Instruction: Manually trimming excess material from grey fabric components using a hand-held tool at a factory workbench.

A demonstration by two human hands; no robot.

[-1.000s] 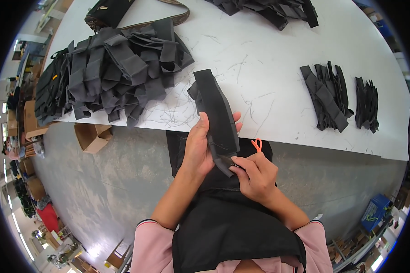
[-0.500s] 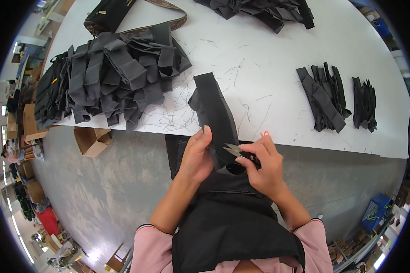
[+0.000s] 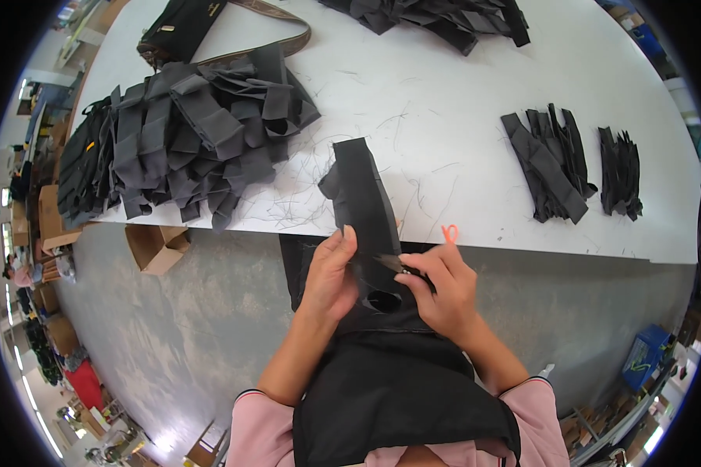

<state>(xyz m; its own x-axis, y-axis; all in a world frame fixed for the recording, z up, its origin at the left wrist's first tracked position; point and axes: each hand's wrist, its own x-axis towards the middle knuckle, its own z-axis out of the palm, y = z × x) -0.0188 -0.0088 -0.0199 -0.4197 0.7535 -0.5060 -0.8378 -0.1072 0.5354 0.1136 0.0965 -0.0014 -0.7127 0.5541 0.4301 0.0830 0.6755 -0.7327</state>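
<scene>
My left hand [image 3: 331, 272] is closed on a black fabric strip [image 3: 360, 187], thumb on top, holding it upright over the table's front edge. The strip's lower end curls into a loop just above my lap. In my right hand [image 3: 448, 288] is a small pair of thread snips [image 3: 397, 265], gripped between thumb and fingers. Their pointed blades reach across the strip's right edge, slightly blurred, so I cannot tell whether they touch the cloth. An orange loop [image 3: 450, 232] sticks up beyond the right hand's fingers.
A large heap of black fabric strips [image 3: 202, 132] lies at left on the white table [image 3: 444, 93], beside a dark backpack [image 3: 84, 167]. Behind stands a black shoulder bag [image 3: 181, 31]. Two smaller strip bundles [image 3: 549, 163] lie at right. Loose threads litter the tabletop. A cardboard box [image 3: 156, 247] sits below.
The strip and both hands have shifted slightly toward me. The snips' blades, spread apart before, now look closer together and blurred. My head view has also moved a little.
</scene>
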